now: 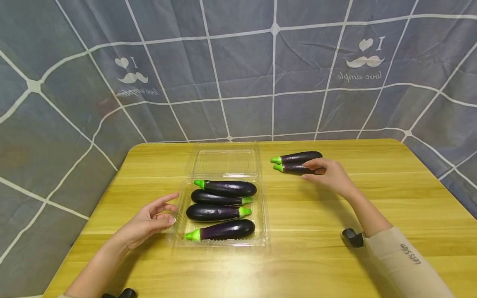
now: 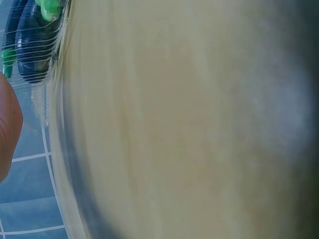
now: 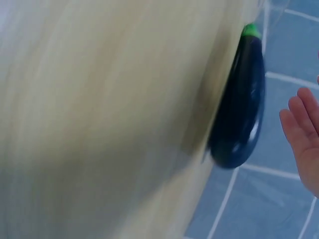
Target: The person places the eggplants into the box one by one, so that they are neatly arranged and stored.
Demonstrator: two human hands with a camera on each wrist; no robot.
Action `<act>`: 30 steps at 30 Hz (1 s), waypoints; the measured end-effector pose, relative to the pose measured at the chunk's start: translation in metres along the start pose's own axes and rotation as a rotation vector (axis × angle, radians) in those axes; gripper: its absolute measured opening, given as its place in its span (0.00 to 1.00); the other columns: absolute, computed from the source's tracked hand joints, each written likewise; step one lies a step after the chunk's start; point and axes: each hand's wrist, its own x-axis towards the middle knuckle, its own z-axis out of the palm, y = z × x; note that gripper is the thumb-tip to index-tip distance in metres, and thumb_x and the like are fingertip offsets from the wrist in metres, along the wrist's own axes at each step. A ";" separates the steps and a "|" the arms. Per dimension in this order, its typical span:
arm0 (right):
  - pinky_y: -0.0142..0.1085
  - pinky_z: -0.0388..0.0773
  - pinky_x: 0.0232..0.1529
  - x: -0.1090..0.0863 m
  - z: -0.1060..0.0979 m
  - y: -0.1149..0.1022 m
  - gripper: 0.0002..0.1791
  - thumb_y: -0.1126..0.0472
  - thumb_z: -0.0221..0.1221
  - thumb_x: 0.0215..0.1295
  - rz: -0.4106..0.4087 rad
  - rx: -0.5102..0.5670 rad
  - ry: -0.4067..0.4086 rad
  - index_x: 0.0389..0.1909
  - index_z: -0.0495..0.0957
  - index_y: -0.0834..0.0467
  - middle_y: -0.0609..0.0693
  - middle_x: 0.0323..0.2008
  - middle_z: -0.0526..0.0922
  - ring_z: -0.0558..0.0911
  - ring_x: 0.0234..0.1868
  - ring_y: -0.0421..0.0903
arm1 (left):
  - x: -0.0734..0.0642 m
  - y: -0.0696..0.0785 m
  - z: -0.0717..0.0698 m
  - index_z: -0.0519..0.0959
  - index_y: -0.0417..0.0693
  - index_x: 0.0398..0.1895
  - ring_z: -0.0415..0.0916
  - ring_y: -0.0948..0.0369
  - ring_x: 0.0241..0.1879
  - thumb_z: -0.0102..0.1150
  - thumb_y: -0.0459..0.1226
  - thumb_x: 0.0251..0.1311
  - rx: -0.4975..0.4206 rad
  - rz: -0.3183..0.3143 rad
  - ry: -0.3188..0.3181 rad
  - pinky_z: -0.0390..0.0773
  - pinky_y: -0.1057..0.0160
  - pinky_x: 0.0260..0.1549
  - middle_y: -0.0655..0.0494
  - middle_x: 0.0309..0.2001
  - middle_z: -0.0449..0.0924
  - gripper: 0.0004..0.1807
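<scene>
Loose eggplants (image 1: pixel 301 157), on the far side of the wood-grained table (image 1: pixel 298 256), right of the clear, ribbed plastic box (image 1: pixel 265 215); long axes left to right, green stems leftward. At the nearer one's right half, right hand (image 1: pixel 329 176), thumb and fingers parted, contact impossible to tell. Farther off, by the box's left wall, left hand (image 1: pixel 149 221), half spread, holding nothing. Glossy, purple-black, tapering toward the stems.
</scene>
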 end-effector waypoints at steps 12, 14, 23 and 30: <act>0.52 0.72 0.49 0.005 -0.017 0.028 0.20 0.62 0.68 0.53 0.038 -0.106 0.103 0.46 0.79 0.66 0.63 0.47 0.79 0.75 0.49 0.59 | 0.001 -0.001 0.000 0.61 0.55 0.68 0.73 0.66 0.38 0.54 0.26 0.60 -0.003 0.007 -0.006 0.78 0.67 0.39 0.53 0.48 0.67 0.33; 0.52 0.72 0.50 0.007 -0.019 0.031 0.20 0.62 0.68 0.53 0.040 -0.114 0.100 0.47 0.79 0.66 0.63 0.48 0.78 0.74 0.50 0.60 | 0.001 -0.002 0.000 0.61 0.54 0.68 0.73 0.66 0.38 0.53 0.26 0.60 -0.005 0.006 -0.006 0.77 0.67 0.39 0.53 0.48 0.67 0.33; 0.54 0.70 0.52 0.014 -0.022 0.046 0.22 0.63 0.67 0.53 0.062 -0.151 0.032 0.49 0.77 0.65 0.63 0.51 0.75 0.71 0.53 0.62 | 0.001 -0.002 0.000 0.60 0.53 0.68 0.73 0.66 0.38 0.54 0.26 0.60 0.000 0.000 -0.001 0.77 0.67 0.40 0.51 0.49 0.66 0.33; 0.53 0.70 0.52 0.018 -0.022 0.051 0.22 0.63 0.68 0.52 0.052 -0.178 0.015 0.49 0.77 0.64 0.63 0.51 0.75 0.71 0.53 0.61 | 0.001 -0.001 0.000 0.60 0.53 0.68 0.73 0.66 0.38 0.54 0.27 0.60 0.013 -0.003 0.006 0.77 0.67 0.40 0.51 0.49 0.66 0.33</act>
